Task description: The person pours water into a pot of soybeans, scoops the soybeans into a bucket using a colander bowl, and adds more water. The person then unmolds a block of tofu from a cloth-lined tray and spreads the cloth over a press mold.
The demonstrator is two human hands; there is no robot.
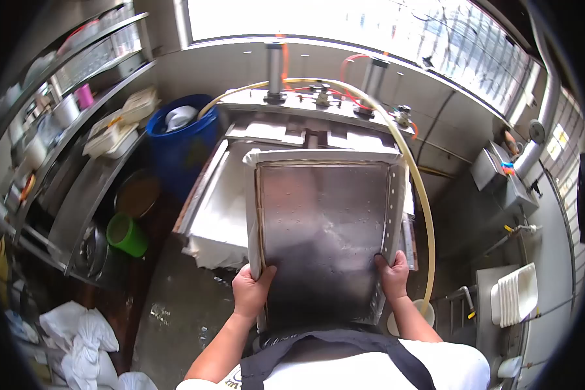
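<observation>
A large rectangular metal tray (325, 221) with a pale raised rim is held in front of my body, and small drops dot its dark, shiny inner face. My left hand (253, 290) grips its left rim near the lower corner, thumb over the edge. On the opposite side, my right hand (393, 275) is closed round the right rim, thumb on the inside. Beyond the tray stands a machine (292, 104) with upright metal cylinders and orange tubes. White material (224, 195) shows on the machine's bed, partly hidden by the tray.
A blue barrel (182, 146) stands behind left, with a green bucket (127, 235) nearer. Metal shelves (91, 188) line the left side. A yellowish hose (425, 214) curves down on the right into a white bucket (429, 313). Stacked white trays (515, 296) sit far right; white sacks (87, 344) lie lower left.
</observation>
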